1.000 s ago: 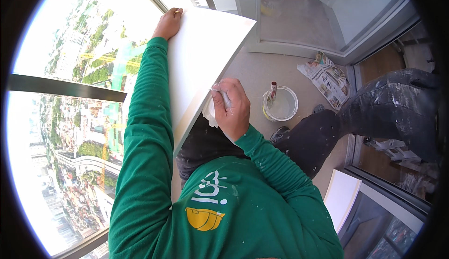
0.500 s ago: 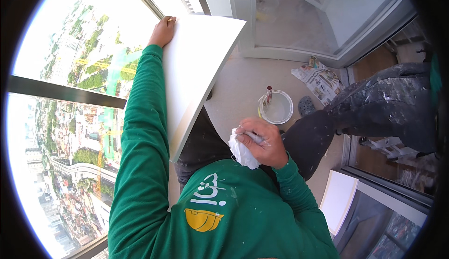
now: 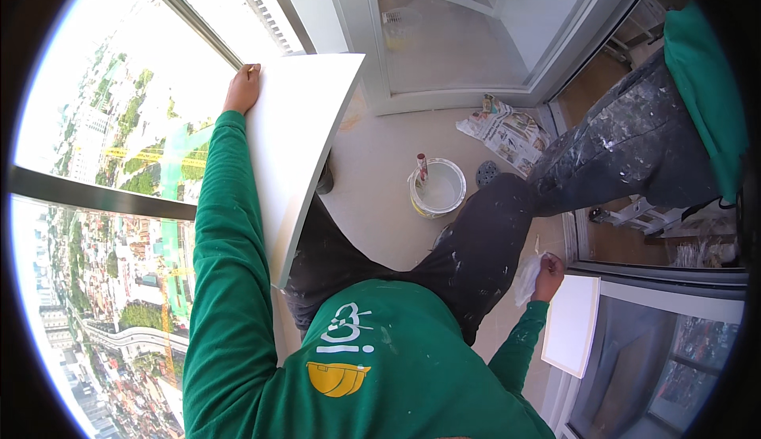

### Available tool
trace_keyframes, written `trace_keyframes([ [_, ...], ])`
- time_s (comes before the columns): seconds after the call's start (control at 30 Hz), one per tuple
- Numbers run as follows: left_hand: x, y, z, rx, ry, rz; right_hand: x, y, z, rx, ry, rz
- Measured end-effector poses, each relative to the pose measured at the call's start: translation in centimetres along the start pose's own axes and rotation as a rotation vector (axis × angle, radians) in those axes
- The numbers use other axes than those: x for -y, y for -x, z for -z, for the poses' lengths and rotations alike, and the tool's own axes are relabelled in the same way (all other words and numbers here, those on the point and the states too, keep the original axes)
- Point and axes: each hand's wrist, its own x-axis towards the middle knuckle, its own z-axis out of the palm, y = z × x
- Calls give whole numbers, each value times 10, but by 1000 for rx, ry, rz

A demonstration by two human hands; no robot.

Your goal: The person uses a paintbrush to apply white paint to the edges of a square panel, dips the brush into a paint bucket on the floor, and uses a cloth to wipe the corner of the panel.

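A large white board [image 3: 297, 114] stands tilted at my left, one long edge toward the window. My left hand [image 3: 242, 88], arm stretched forward, is closed on its far left corner; the board hides some of the fingers. Out to the right and low, my right hand [image 3: 548, 275] pinches a crumpled white rag [image 3: 525, 282] that hangs down beside my knee. Close to that hand, a smaller white panel [image 3: 572, 324] with a pale tan border leans against the glass door frame.
A white paint bucket [image 3: 452, 187] with a brush [image 3: 422, 168] in it stands on the floor ahead. Beyond it lie a newspaper [image 3: 507, 131] and a grey clog [image 3: 487, 172]. A co-worker's paint-spotted leg [image 3: 602, 134] is at the right; a tall window [image 3: 119, 201] borders the left.
My right hand has swung from in front of my belly out to the right, taking the rag with it. The left hand keeps its hold on the board. The view has shifted right.
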Motion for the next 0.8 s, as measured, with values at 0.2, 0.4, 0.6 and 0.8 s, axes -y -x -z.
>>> trace_keyframes([
  [0.2,-16,-16,-31,37,57,-94,-118,86,-25,303,402,59],
  [0.4,-6,-19,-26,17,65,-113,108,36,1,-40,-204,35],
  [0.6,-11,-19,-45,20,87,-62,379,83,76,-150,-940,1059],
  [0.8,25,-9,-33,-58,148,44,490,167,66,304,-1956,1387],
])
